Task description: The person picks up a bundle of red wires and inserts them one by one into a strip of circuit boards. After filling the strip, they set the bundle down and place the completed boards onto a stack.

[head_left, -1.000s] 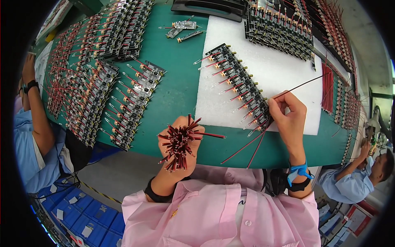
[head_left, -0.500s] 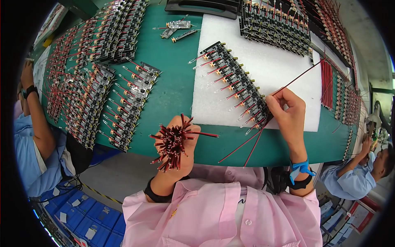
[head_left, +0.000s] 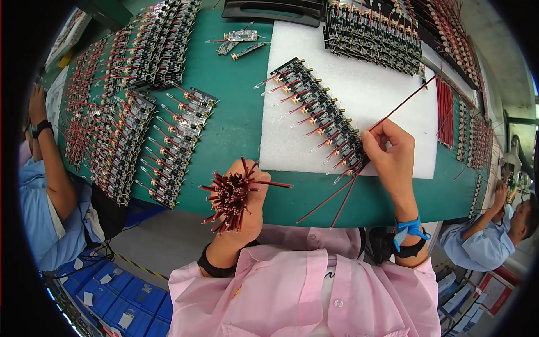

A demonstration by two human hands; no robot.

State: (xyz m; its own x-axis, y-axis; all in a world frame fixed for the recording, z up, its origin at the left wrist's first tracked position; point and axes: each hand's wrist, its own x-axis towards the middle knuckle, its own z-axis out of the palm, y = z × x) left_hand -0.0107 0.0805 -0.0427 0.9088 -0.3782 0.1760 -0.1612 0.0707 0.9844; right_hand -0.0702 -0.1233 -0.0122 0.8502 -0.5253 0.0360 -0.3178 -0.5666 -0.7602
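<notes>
My left hand (head_left: 254, 210) is closed round a thick bundle of red and black wires (head_left: 230, 195), whose cut ends fan out toward me; one wire sticks out to the right. With thumb and fingers pinched, my right hand (head_left: 393, 154) holds a few long red and black wires (head_left: 405, 104) at the near right end of a circuit board panel (head_left: 321, 115). Two wire tails hang past that end toward my body. The panel lies slanted on a white foam sheet (head_left: 404, 90), with small clear LEDs on red leads along its left side.
On the green mat (head_left: 230, 84), several finished-looking board panels (head_left: 179, 146) lie at the left, and loose boards (head_left: 241, 36) near the black tray (head_left: 273, 10). Stacked panels (head_left: 373, 36) stand far right, by a red wire bundle (head_left: 444, 112). Co-workers' arms (head_left: 53, 157) show at both sides.
My left hand has shifted very slightly left with the wire bundle. My right hand keeps its pinch at the panel's end, almost still.
</notes>
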